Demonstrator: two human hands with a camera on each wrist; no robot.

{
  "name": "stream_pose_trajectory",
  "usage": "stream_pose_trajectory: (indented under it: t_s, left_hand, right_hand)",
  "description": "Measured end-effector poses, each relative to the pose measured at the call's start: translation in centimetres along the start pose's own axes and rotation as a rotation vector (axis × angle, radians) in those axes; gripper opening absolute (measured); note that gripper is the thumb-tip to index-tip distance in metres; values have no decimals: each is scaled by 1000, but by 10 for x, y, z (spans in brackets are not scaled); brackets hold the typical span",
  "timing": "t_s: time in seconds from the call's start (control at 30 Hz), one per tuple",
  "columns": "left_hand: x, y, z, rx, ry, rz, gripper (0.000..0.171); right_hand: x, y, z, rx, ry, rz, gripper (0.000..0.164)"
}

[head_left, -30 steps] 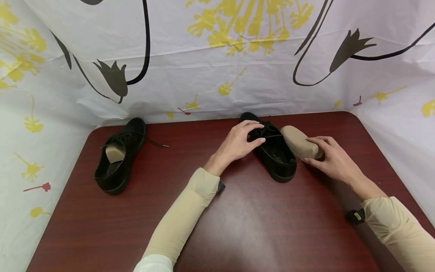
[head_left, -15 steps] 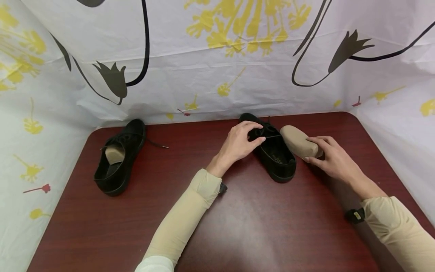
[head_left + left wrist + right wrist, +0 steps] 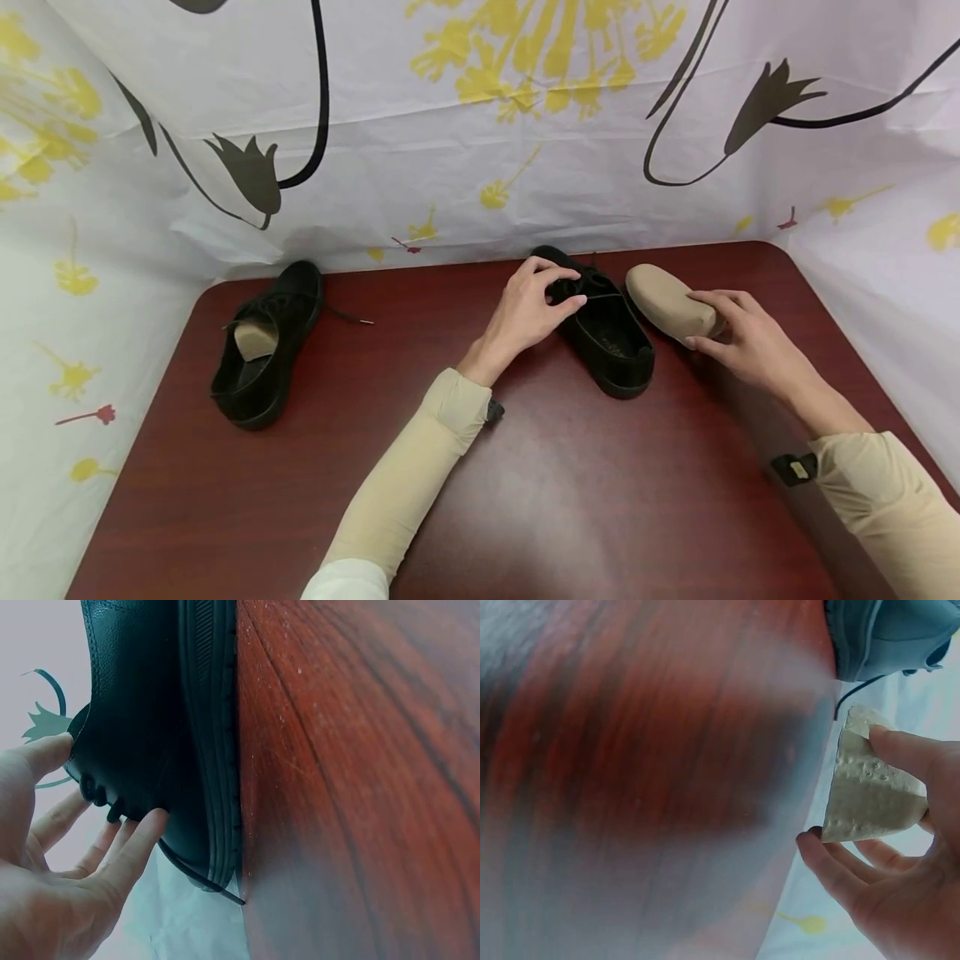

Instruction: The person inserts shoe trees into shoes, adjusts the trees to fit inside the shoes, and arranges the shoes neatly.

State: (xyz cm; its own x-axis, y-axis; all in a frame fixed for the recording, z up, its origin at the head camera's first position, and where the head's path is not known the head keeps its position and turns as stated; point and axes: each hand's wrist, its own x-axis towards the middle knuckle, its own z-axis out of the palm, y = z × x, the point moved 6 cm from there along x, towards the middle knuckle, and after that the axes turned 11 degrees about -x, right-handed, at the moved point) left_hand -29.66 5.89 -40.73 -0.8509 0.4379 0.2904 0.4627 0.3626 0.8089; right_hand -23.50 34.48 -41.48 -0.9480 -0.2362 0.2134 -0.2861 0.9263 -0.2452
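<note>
At the back right, a black lace-up shoe (image 3: 617, 367) stands with its toe toward the backdrop and its opening bare. My left hand (image 3: 521, 310) holds it over the laces; in the left wrist view the thumb lies at the tongue of the shoe (image 3: 142, 727) and the fingers (image 3: 139, 851) curve along its lacing. Just right of that shoe, my right hand (image 3: 757, 346) grips the heel end of a beige moulded shoe insert (image 3: 666, 302). The right wrist view shows thumb and fingers on either side of the rough, blunt end of the insert (image 3: 870, 787).
On the left stands the matching black shoe (image 3: 283, 358), a beige insert (image 3: 255, 340) inside it and its lace (image 3: 348, 317) trailing right. A white patterned cloth (image 3: 420, 183) rises behind and beside the dark red table (image 3: 570, 500).
My right hand has shifted slightly right and away with the insert, so a narrow gap now shows between insert and shoe. The left hand has barely moved.
</note>
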Motion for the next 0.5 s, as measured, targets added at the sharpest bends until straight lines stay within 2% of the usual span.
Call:
stream_pose_trajectory:
  t_s: [0.2, 0.5]
  left_hand:
    - [0, -2, 0, -5, -2, -22, 39]
    - [2, -1, 0, -11, 0, -9, 37]
  right_hand:
    - [-3, -1, -5, 2, 1, 20, 65]
    - [-4, 0, -13, 18, 49, 21, 66]
